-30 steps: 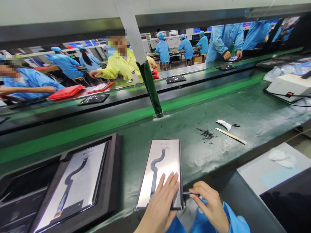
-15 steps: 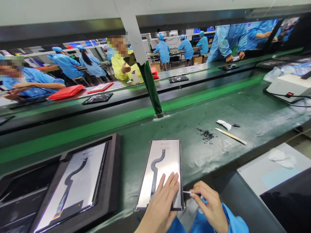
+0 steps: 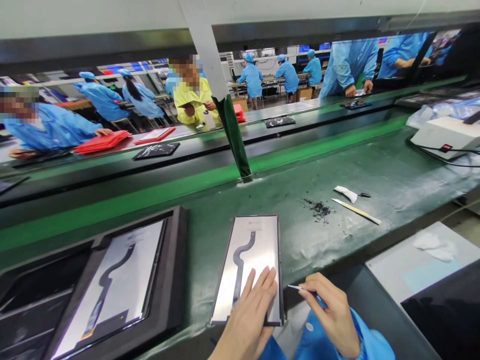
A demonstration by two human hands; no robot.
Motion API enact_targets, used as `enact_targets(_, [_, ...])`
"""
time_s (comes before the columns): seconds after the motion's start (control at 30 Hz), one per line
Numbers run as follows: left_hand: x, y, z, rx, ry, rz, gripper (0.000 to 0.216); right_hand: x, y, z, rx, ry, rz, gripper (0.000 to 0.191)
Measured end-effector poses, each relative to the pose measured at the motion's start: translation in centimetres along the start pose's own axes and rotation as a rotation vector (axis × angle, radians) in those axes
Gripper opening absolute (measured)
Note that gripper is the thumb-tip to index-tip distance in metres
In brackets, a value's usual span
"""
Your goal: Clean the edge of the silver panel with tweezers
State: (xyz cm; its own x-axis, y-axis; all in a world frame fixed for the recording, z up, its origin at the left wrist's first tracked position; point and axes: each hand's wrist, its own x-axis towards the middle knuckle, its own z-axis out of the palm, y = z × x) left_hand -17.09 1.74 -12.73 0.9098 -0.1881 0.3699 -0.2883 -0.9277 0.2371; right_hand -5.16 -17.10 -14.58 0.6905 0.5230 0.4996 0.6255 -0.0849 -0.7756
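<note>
**Right hand lifts tool off panel edge**

Versus 0.5 s ago: right hand (image 3: 332, 312) has risen slightly and pulled back from the panel (image 3: 250, 262); tip of the thin metal tool (image 3: 295, 287) now clear of the panel's right edge, was touching or almost touching it before. Left hand (image 3: 249, 315) unchanged. Panel has not moved.

Left hand flat, fingers spread, pressing on the panel's near end. Right hand pinched shut on the tool, just right of the panel, not touching it. Panel lies flat on the green mat (image 3: 337, 235), near edge, directly ahead. A second panel sits in a black tray (image 3: 172, 270) to the left, well apart from both hands.
</note>
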Motion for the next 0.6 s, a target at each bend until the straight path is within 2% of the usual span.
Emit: enact_targets(0.6, [-0.2, 0.1, 0.2, -0.061, -0.016, -0.051, 0.082, 5.4, -0.1, -2.0, -0.143, 0.081, -0.064, 0.015])
